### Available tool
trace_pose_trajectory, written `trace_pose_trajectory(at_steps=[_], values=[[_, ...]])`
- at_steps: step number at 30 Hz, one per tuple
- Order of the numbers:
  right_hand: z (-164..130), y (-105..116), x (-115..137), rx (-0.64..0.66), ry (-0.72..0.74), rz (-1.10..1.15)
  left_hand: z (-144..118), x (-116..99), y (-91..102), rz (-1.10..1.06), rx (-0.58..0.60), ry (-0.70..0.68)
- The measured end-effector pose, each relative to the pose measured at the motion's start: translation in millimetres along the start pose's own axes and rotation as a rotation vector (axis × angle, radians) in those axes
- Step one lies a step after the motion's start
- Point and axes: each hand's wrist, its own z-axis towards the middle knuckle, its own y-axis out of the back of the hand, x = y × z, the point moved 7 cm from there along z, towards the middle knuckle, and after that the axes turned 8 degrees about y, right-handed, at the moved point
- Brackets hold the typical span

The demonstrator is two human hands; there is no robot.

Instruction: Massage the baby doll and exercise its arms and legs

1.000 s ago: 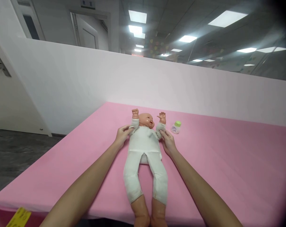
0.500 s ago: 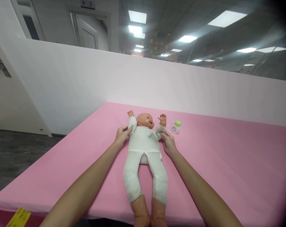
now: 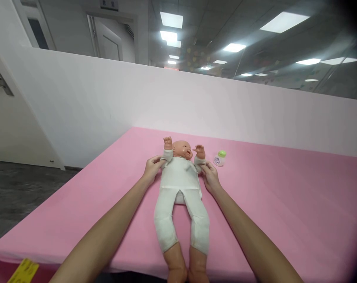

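1. Progress check: the doll (image 3: pixel 180 173) is in position on its back, 2 arms bent up and gripped. Can't tell how much is left; looks mid-handling to me. The green-capped bottle (image 3: pixel 219 158) stands closed beside it, untouched.
2. Hands: left hand (image 3: pixel 154 169) is pinched around 1 sleeved arm, right hand (image 3: pixel 210 177) around the other, thumbs and fingers nearly closed on the cloth.
3. Location: the doll's mid-worktop (image 3: pixel 101 228), between the forearms, feet down by the near edge.
4. Direction: long axis runs near to far, head towards the white partition (image 3: pixel 202 102), face turned right, legs slightly apart.
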Motion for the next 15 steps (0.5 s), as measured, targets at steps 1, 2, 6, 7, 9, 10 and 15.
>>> trace_pose_trajectory(at_steps=[1, 2, 6, 7, 9, 10, 15], values=[[0.4, 0.7, -0.1, -0.011, 0.002, -0.010, -0.4, -0.3, -0.4, 0.001, 0.001, 0.004], [0.8, 1.3, -0.1, -0.022, 0.003, -0.022, -0.9, -0.3, -0.9, -0.001, 0.004, 0.012], [1.4, 5.0, -2.4, -0.079, -0.019, -0.059, -2.4, 1.6, -0.6, -0.002, -0.002, 0.051], [1.4, 6.0, -3.2, -0.093, -0.026, -0.059, -2.6, 1.9, 0.0, -0.001, -0.007, 0.055], [1.4, 6.7, -3.8, -0.101, -0.027, -0.049, -2.6, 2.1, 1.0, 0.005, -0.015, 0.056], [1.5, 6.3, -3.5, -0.094, -0.018, -0.040, -2.5, 1.9, 1.2, 0.007, -0.015, 0.054], [1.2, 2.3, -0.3, -0.039, 0.015, 0.006, -1.6, 0.8, 0.3, -0.018, 0.006, 0.042]])
